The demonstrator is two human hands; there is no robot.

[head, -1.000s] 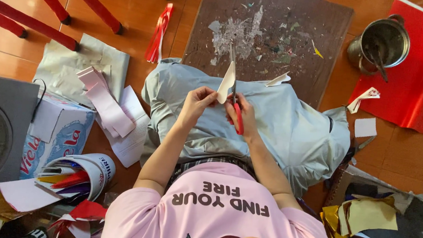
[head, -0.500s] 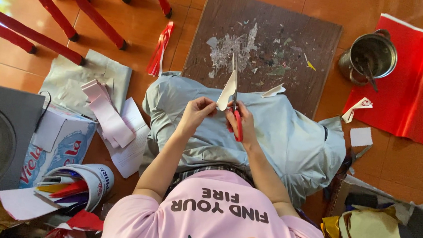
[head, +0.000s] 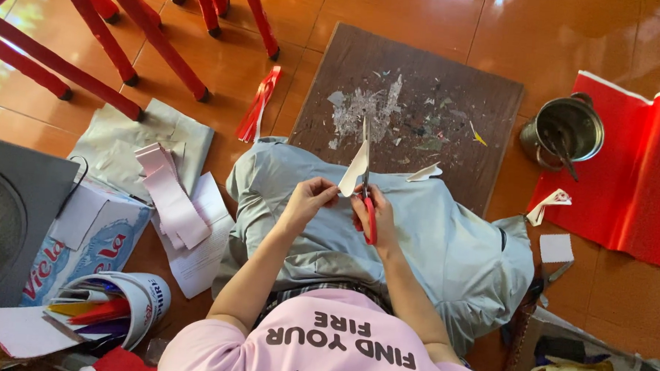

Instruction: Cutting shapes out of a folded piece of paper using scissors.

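Presently seated on the orange tiled floor (head: 426,19), viewed from above, lap covered by grey cloth (head: 446,250). Left hand (head: 311,199) raised over the lap, fingers (head: 330,189) pinched closed on the lower edge of a white paper piece (head: 355,170). Right hand (head: 377,217) just beside it, fingers closed through the red handles of the scissors (head: 368,202), blades pointing away from the body and running up along the paper, touching it. Blade opening not determinable at this size. Paper held upright between both hands, above the cloth and before the near edge of a dark wooden board (head: 423,100).

Board lying flat on the floor, marked with pale residue and small scraps. White paper offcut (head: 425,172) resting at the board's near edge, on the cloth. Metal pot (head: 566,133) standing right of the board, tools inside it. Red foil sheet (head: 627,184) spread further right, curled at its far edge; small white square (head: 556,248) and a red-and-white scrap (head: 548,206) at its near side. Red paper strips (head: 258,104) lying left of the board. Red chair legs (head: 128,43) standing at upper left. Grey paper sheets (head: 124,143), pink folded strips (head: 170,197) and a printed cardboard box (head: 83,234) at left. White tub (head: 143,303) holding coloured paper near the left elbow.
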